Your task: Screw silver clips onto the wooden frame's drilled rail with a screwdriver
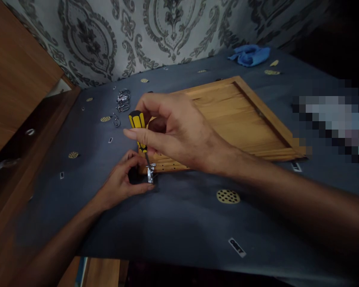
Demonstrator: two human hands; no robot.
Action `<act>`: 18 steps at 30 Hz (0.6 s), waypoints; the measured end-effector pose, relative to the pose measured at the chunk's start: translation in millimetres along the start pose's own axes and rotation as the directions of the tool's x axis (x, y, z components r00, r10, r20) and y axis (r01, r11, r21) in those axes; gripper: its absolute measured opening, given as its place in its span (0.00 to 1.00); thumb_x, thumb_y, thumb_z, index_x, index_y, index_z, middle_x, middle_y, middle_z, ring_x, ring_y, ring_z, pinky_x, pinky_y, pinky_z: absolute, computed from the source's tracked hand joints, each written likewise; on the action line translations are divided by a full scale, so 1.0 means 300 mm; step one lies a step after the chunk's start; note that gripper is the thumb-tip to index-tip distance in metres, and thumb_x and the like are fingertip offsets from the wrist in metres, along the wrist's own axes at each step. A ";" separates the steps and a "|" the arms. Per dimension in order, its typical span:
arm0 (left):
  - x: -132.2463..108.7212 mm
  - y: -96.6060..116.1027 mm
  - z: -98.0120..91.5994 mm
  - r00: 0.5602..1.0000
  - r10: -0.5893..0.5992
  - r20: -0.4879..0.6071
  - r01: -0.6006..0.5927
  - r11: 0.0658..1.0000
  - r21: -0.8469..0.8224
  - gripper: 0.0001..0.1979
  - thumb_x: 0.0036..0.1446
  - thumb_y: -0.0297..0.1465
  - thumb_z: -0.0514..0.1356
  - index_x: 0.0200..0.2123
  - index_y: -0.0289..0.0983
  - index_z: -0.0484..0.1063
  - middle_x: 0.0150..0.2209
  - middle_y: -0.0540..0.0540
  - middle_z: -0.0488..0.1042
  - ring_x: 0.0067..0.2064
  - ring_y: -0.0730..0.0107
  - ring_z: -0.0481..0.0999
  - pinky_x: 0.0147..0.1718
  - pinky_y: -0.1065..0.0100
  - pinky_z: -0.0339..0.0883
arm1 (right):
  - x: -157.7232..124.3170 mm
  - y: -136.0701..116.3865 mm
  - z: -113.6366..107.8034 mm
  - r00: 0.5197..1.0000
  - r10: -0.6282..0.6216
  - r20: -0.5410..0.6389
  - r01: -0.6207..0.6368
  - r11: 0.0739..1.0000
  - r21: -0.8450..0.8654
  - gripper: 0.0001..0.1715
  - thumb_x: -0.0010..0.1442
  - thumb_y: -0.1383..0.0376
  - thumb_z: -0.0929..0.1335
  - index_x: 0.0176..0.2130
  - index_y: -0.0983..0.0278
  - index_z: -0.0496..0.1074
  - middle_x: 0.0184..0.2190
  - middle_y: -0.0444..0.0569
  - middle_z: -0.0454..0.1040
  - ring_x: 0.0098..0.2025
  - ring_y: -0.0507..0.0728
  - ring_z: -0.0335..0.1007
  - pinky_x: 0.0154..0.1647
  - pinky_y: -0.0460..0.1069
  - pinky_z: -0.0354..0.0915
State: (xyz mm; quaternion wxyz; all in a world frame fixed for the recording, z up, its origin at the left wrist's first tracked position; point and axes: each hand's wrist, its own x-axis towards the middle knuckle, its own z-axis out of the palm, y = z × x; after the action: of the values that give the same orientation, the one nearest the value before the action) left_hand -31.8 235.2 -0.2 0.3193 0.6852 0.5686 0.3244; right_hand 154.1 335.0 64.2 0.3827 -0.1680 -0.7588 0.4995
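Observation:
A wooden panel point(251, 123) with a raised frame lies on the dark cloth, small holes dotting its near edge. At its near left corner sits a shiny metal hook point(150, 175). My left hand point(119, 183) pinches around this corner, its thumb touching the bottom of the hook; some fingertips are hidden. In my right hand point(173, 135) is a screwdriver point(137, 119) with a yellow and black handle, tilted slightly, its shaft reaching down to the hook. My thumb and fingers close round the handle. Whether the tip is seated in a screw is too small to tell.
Several similar metal hooks point(123, 99) lie in a group at the back left, with a single hook point(116, 120) nearer. A blue cloth point(250, 55) is crumpled at the back right. Wooden furniture point(20, 71) borders the left side, and a patterned curtain point(170, 28) hangs behind.

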 end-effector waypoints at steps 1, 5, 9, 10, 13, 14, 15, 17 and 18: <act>0.000 -0.001 0.000 1.000 0.000 0.001 0.000 1.000 0.001 0.16 0.52 0.41 0.74 0.35 0.40 0.73 0.38 0.49 0.69 0.41 0.64 0.70 0.41 0.64 0.69 | -0.001 0.000 0.001 1.000 0.011 0.002 -0.011 1.000 0.006 0.16 0.66 0.58 0.71 0.33 0.61 0.62 0.27 0.40 0.63 0.32 0.50 0.67 0.30 0.44 0.66; -0.001 -0.004 -0.001 1.000 -0.003 0.010 0.003 1.000 0.012 0.16 0.52 0.41 0.73 0.36 0.40 0.73 0.39 0.49 0.70 0.41 0.63 0.70 0.41 0.63 0.69 | -0.005 -0.007 0.003 0.998 0.063 0.017 -0.064 0.998 0.028 0.14 0.66 0.64 0.70 0.33 0.61 0.62 0.26 0.39 0.63 0.31 0.50 0.66 0.30 0.44 0.65; -0.001 -0.005 -0.001 1.000 0.014 0.003 -0.014 1.000 0.014 0.16 0.52 0.41 0.74 0.36 0.40 0.73 0.38 0.49 0.69 0.40 0.64 0.70 0.41 0.63 0.69 | -0.006 -0.007 0.004 0.998 0.059 0.029 -0.061 0.996 0.066 0.14 0.65 0.63 0.70 0.32 0.61 0.61 0.26 0.39 0.63 0.28 0.49 0.64 0.27 0.44 0.64; -0.001 -0.005 0.000 1.000 0.016 0.000 -0.016 1.000 0.013 0.16 0.52 0.41 0.74 0.35 0.40 0.73 0.38 0.50 0.69 0.40 0.64 0.70 0.41 0.63 0.69 | -0.006 -0.005 0.005 0.998 0.045 0.031 -0.047 0.997 0.068 0.14 0.65 0.62 0.70 0.33 0.61 0.61 0.26 0.39 0.63 0.28 0.49 0.64 0.27 0.44 0.63; -0.001 -0.001 0.000 1.000 -0.002 0.002 0.002 1.000 0.011 0.16 0.52 0.41 0.74 0.35 0.40 0.73 0.37 0.49 0.69 0.40 0.63 0.70 0.42 0.63 0.68 | -0.008 0.004 0.006 0.999 0.006 0.036 -0.008 0.998 0.057 0.14 0.66 0.60 0.70 0.33 0.61 0.62 0.26 0.39 0.62 0.30 0.49 0.64 0.28 0.43 0.64; -0.001 0.000 0.000 1.000 -0.011 0.003 0.011 1.000 0.011 0.16 0.52 0.41 0.74 0.35 0.39 0.73 0.38 0.49 0.69 0.41 0.63 0.70 0.42 0.63 0.68 | -0.009 0.005 0.006 0.999 0.001 0.040 -0.003 0.999 0.052 0.14 0.66 0.59 0.69 0.34 0.61 0.62 0.26 0.39 0.62 0.30 0.49 0.64 0.29 0.43 0.64; -0.001 0.000 0.000 1.000 -0.018 0.002 0.018 1.000 0.012 0.17 0.52 0.42 0.74 0.35 0.39 0.73 0.38 0.49 0.70 0.41 0.62 0.70 0.42 0.62 0.68 | -0.010 0.007 0.007 0.999 0.000 0.045 -0.002 0.999 0.046 0.14 0.66 0.59 0.69 0.34 0.61 0.62 0.26 0.39 0.63 0.31 0.49 0.65 0.29 0.43 0.65; -0.001 0.001 0.000 1.000 -0.021 -0.001 0.021 1.000 0.015 0.17 0.52 0.43 0.73 0.34 0.39 0.73 0.38 0.48 0.70 0.42 0.62 0.70 0.43 0.62 0.68 | -0.012 0.007 0.007 0.999 0.001 0.052 -0.002 0.999 0.034 0.15 0.66 0.58 0.70 0.34 0.61 0.62 0.27 0.40 0.63 0.32 0.50 0.65 0.30 0.44 0.66; -0.001 0.001 0.000 1.000 -0.018 -0.001 0.018 1.000 0.020 0.17 0.52 0.43 0.73 0.34 0.40 0.73 0.38 0.48 0.69 0.42 0.62 0.70 0.42 0.62 0.68 | -0.012 0.007 0.007 0.999 -0.001 0.052 -0.001 1.000 0.029 0.15 0.66 0.58 0.70 0.33 0.61 0.62 0.27 0.40 0.63 0.32 0.50 0.65 0.31 0.44 0.66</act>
State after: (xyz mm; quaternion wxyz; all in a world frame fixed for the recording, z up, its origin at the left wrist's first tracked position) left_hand -31.7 235.0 0.0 0.3151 0.6830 0.5783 0.3160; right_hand 154.7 332.5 60.3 0.3653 -0.1495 -0.7612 0.5147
